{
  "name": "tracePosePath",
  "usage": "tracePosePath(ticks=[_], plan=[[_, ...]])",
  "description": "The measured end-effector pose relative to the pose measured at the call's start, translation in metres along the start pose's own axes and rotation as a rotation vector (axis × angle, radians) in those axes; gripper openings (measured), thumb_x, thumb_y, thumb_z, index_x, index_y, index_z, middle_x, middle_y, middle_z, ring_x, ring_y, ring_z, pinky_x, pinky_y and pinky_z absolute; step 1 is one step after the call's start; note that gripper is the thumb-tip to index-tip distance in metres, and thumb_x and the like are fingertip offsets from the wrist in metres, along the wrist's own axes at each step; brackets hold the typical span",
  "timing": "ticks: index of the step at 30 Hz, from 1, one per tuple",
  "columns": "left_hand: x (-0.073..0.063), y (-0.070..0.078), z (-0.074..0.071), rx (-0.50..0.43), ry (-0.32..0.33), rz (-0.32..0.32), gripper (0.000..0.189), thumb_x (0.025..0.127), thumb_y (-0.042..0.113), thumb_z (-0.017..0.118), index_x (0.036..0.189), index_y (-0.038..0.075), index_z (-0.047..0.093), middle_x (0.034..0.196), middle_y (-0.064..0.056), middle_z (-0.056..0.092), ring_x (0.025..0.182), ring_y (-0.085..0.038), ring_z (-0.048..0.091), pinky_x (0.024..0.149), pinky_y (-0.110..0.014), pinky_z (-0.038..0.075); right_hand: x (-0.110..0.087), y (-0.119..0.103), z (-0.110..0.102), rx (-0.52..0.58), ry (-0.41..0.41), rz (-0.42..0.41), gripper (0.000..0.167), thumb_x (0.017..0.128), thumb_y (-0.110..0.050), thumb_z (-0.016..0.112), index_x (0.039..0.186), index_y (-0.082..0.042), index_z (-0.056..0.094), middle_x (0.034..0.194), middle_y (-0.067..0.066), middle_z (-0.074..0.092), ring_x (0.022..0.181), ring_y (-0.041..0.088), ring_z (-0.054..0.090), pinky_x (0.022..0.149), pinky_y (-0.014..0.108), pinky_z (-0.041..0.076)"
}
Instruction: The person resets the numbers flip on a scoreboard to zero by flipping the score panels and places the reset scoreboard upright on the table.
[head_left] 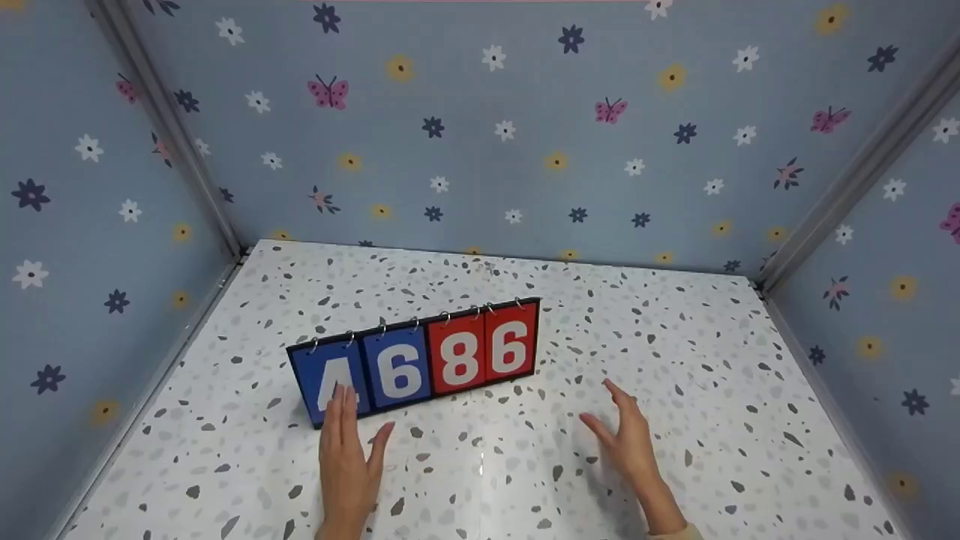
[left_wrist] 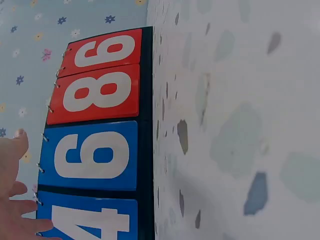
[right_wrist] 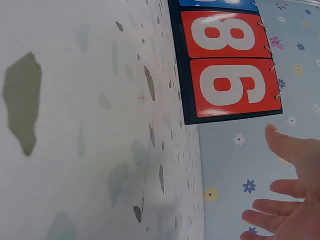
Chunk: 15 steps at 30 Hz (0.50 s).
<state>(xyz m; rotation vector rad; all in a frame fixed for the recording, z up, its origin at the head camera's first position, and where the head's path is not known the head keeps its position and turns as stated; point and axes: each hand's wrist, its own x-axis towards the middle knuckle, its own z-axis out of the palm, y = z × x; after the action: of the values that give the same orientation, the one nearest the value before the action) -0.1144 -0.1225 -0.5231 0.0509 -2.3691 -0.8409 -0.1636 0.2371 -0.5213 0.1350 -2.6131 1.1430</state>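
A flip scoreboard [head_left: 456, 390] stands at a slant on the speckled table, its blue cards reading 4 and 6 and its red cards 8 and 6. Metal rings along the top edge hold the cards. In the head view my left hand [head_left: 347, 457] is in front of the blue 4 card, fingers straight and thumb apart, partly covering the digit. Whether it touches the card I cannot tell. To the right of the board my right hand [head_left: 627, 442] is held above the table, thumb and fingers spread, holding nothing. The right wrist view shows that hand [right_wrist: 295, 195] apart from the red cards [right_wrist: 232, 85].
The white speckled tabletop [head_left: 712, 390] is enclosed by blue walls [head_left: 495, 90] printed with flowers and butterflies. Grey metal posts [head_left: 169, 127] stand at the back corners.
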Motion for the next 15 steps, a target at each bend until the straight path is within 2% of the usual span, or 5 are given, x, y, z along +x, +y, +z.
tracePosePath(ticks=[4,7,11,15], plan=[[0.008,-0.015,-0.003,-0.057,0.115,-0.006,0.074,0.079,0.016,0.068,0.137,-0.001,0.025,0.139,-0.021,0.026,0.127,-0.033,0.024,0.100,-0.044,0.021,0.011,-0.001,0.012,0.109,0.063,-0.055,0.057,0.078,-0.023,0.069,0.123,0.004,0.046,0.121,0.020,0.049,0.106,0.036,0.049,0.083,0.052,0.038],[0.014,-0.025,-0.005,-0.087,0.154,-0.056,0.076,0.079,0.014,0.068,0.138,0.000,0.022,0.139,-0.021,0.023,0.128,-0.033,0.022,0.100,-0.045,0.022,0.022,-0.004,0.020,0.165,0.068,-0.056,0.055,0.079,-0.023,0.068,0.122,0.003,0.046,0.120,0.019,0.050,0.105,0.035,0.050,0.081,0.053,0.039],[0.024,-0.037,-0.006,-0.120,0.163,-0.141,0.077,0.081,0.016,0.066,0.138,-0.001,0.018,0.140,-0.021,0.020,0.128,-0.031,0.020,0.099,-0.046,0.023,0.038,-0.009,0.028,0.228,0.052,-0.040,0.055,0.078,-0.024,0.069,0.122,0.002,0.046,0.119,0.020,0.051,0.106,0.034,0.050,0.083,0.051,0.039],[0.033,-0.048,-0.006,-0.171,0.161,-0.194,0.077,0.082,0.018,0.065,0.138,-0.002,0.016,0.139,-0.021,0.019,0.128,-0.032,0.020,0.099,-0.047,0.022,0.052,-0.012,0.038,0.272,0.023,-0.022,0.057,0.078,-0.023,0.069,0.124,0.000,0.045,0.120,0.020,0.050,0.107,0.032,0.049,0.085,0.048,0.039]])
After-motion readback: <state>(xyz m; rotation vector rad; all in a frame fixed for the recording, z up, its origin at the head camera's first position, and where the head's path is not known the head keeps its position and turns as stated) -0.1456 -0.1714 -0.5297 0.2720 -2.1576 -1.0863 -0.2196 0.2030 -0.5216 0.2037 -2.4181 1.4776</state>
